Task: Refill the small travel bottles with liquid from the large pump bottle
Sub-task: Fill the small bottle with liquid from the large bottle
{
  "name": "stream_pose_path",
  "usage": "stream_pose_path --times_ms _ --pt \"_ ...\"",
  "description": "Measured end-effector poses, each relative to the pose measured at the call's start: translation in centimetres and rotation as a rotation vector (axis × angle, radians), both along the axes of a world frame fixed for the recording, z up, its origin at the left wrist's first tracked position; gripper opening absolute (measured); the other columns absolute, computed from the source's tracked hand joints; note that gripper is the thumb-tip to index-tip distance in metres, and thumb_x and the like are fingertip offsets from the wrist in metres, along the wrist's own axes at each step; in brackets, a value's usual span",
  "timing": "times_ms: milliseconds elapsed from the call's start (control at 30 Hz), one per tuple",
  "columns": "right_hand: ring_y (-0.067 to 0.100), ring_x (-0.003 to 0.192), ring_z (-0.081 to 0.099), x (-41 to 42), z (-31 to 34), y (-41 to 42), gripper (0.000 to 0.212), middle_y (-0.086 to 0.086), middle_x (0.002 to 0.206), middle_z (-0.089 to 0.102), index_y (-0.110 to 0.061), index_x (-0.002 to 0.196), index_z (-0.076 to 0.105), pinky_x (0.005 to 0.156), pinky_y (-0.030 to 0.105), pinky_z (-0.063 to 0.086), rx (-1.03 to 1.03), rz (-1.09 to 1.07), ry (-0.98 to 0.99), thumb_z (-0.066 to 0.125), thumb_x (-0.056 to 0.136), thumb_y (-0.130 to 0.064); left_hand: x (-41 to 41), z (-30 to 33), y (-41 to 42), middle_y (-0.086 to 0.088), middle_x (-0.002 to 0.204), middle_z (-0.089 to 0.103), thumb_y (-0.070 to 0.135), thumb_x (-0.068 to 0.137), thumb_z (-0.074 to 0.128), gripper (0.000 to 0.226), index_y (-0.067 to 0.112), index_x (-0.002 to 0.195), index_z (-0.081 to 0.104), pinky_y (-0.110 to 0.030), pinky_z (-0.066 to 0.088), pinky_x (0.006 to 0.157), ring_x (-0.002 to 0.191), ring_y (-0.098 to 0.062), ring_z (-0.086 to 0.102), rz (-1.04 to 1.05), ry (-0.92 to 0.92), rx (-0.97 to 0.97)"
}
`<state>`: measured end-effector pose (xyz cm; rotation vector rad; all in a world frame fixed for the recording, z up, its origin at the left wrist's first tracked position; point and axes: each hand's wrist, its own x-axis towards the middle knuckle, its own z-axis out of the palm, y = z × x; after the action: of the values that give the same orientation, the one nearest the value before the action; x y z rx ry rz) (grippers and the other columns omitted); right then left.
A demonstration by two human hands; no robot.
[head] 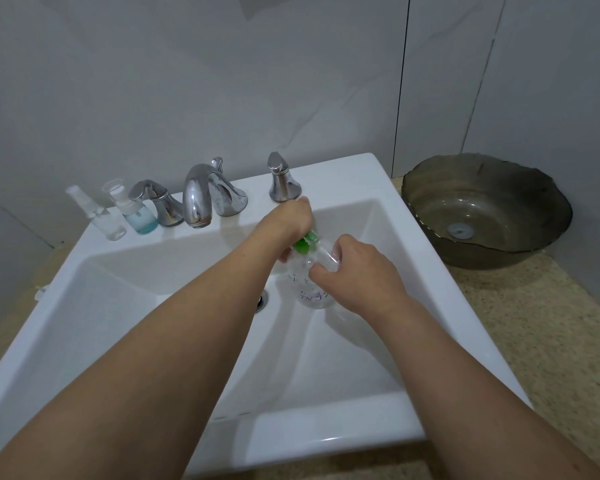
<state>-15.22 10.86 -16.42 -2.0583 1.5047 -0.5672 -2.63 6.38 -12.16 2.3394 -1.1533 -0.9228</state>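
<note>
Over the white sink I hold a large clear pump bottle with purple print and a green pump head. My left hand is closed over the green pump head. My right hand grips a small clear travel bottle pressed against the pump's outlet; most of it is hidden by my fingers. On the sink ledge at the back left stand a small clear spray bottle and a small pump bottle with blue liquid in its bottom.
A chrome faucet with two handles runs along the back ledge. The drain lies just left of the big bottle. A dark glass vessel bowl sits on the speckled counter to the right. Grey tiled wall behind.
</note>
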Motion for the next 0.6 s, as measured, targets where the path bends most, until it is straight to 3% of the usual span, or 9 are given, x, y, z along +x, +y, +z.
stream_pose_path --times_ms 133,233,367,467,600 --pt "0.024 0.074 0.054 0.0 -0.1 -0.1 0.034 -0.003 0.079 0.054 -0.017 0.088 0.047 0.06 0.033 0.035 0.0 0.004 -0.01 0.06 0.079 -0.047 0.2 -0.2 0.0 -0.033 0.113 0.063 0.012 0.105 0.021 0.039 -0.004 0.119 0.055 -0.062 0.055 0.093 0.099 -0.053 0.068 0.004 0.025 0.013" --pt "0.023 0.073 0.052 0.0 0.1 0.0 0.034 -0.004 0.079 0.053 -0.017 0.088 0.047 0.061 0.033 0.036 -0.013 0.009 -0.004 0.06 0.08 -0.047 0.3 -0.1 0.0 -0.028 0.098 0.062 0.017 0.104 0.023 0.039 -0.002 0.117 0.055 -0.057 0.057 0.091 0.092 -0.048 0.068 0.012 0.073 0.028" --pt "0.023 0.075 0.055 -0.1 0.4 0.0 0.034 -0.004 0.081 0.055 -0.017 0.09 0.048 0.062 0.034 0.039 -0.039 0.007 -0.021 0.06 0.08 -0.047 0.9 0.7 -0.1 -0.016 0.083 0.063 0.054 0.101 0.028 0.059 0.004 0.098 0.059 -0.038 0.052 0.072 0.073 -0.034 0.062 -0.029 0.109 0.095" --pt "0.022 0.076 0.055 -0.1 0.6 0.0 0.035 -0.005 0.082 0.056 -0.017 0.092 0.049 0.064 0.033 0.039 -0.071 -0.01 -0.04 0.061 0.079 -0.047 1.3 1.6 -0.2 -0.015 0.094 0.064 0.075 0.096 0.031 0.071 0.008 0.09 0.055 -0.043 0.051 0.081 0.081 -0.034 0.063 -0.054 0.187 0.183" --pt "0.021 0.078 0.055 -0.1 0.5 0.0 0.035 -0.005 0.085 0.056 -0.018 0.093 0.049 0.065 0.033 0.039 -0.076 -0.011 -0.049 0.061 0.079 -0.047 1.6 1.5 -0.6 -0.016 0.101 0.064 0.079 0.094 0.028 0.083 0.004 0.114 0.057 -0.047 0.052 0.087 0.088 -0.036 0.062 -0.081 0.204 0.205"
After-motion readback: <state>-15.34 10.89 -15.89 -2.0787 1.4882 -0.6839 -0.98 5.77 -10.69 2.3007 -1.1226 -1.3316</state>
